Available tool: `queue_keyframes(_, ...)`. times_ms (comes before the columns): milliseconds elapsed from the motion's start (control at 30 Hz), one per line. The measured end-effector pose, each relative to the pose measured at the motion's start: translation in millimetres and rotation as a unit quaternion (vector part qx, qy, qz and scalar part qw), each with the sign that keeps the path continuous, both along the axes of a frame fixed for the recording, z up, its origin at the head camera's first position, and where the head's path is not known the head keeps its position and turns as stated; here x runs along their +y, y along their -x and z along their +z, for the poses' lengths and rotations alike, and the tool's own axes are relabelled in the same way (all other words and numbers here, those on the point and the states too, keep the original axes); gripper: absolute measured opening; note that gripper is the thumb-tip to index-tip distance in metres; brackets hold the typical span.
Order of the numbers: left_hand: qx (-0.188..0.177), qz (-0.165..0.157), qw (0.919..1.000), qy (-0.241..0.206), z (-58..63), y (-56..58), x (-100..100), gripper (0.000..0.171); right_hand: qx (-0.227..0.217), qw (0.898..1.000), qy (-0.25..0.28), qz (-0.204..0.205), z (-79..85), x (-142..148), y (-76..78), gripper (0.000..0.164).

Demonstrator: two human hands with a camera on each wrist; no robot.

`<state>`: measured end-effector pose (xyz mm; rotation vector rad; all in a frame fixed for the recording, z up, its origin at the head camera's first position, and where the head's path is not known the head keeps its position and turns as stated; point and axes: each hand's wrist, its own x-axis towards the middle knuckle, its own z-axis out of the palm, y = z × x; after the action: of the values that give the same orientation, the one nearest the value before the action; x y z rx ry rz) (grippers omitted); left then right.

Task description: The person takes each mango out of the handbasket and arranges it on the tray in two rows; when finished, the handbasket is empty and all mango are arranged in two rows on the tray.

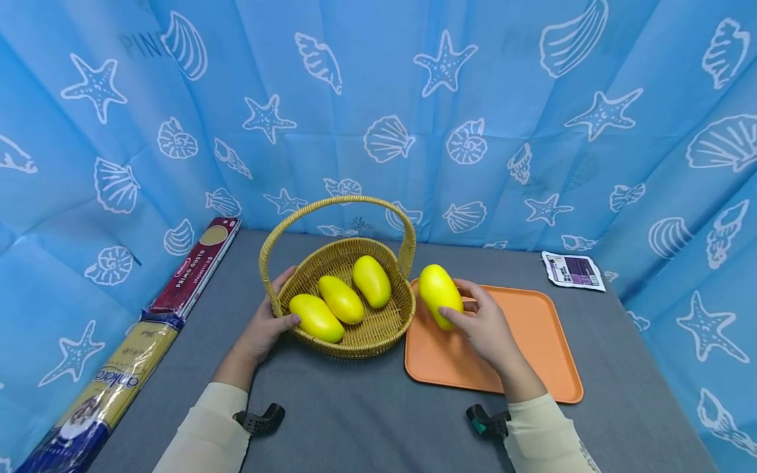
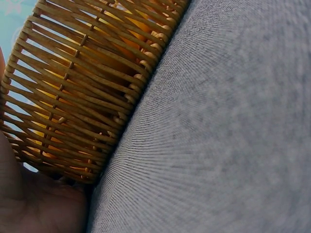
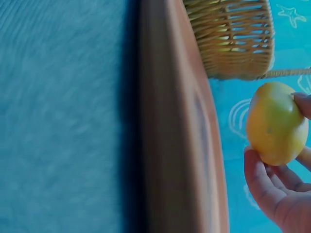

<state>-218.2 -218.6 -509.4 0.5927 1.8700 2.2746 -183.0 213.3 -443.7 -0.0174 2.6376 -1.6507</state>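
A woven wicker basket (image 1: 384, 326) with a tall arched handle holds three yellow mangoes, among them one mango (image 1: 372, 281) at the right. My left hand (image 1: 265, 332) grips the basket's left side, thumb over the rim and fingers behind it. The left wrist view shows the woven wall (image 2: 77, 87) close up beside that hand. My right hand (image 1: 489, 332) holds another mango (image 1: 436, 292) between thumb and fingers, above the left part of an orange tray (image 1: 535, 335). In the right wrist view this mango (image 3: 274, 126) is clear of the tray, with the basket beyond.
Along the left edge of the grey cloth (image 1: 355, 420) lie a red spaghetti pack (image 1: 198, 266) and a yellow-and-blue pasta pack (image 1: 112, 374). A small white-and-purple packet (image 1: 572, 270) lies at the back right. A blue seashell-print curtain (image 1: 378, 98) hangs behind and at the sides.
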Motion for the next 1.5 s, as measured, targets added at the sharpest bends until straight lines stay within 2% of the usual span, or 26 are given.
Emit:
queue_keyframes(400,0.0,0.002,1.0,0.006,1.5,0.1,0.3,0.086,-0.054,0.998,-0.029,-0.033,-18.6,9.2,8.1,0.074)
queue_keyframes(633,-0.01,0.004,0.9999,0.008,1.4,-0.3,-1.1,0.087,-0.059,0.996,-0.061,-0.039,-19.0,6.3,10.5,0.074)
queue_keyframes(800,-0.004,0.005,0.9998,0.017,2.2,-0.5,-0.2,0.086,-0.058,0.994,-0.077,-0.041,-20.5,6.0,13.3,0.076)
queue_keyframes(1133,-0.004,0.011,0.9996,0.027,3.0,-0.9,-0.1,0.085,-0.062,0.995,-0.065,-0.049,-23.9,7.6,18.0,0.077)
queue_keyframes(1500,-0.011,0.011,0.9996,0.023,1.3,0.0,-0.4,0.085,-0.073,0.994,-0.062,-0.051,-19.8,7.8,16.2,0.076)
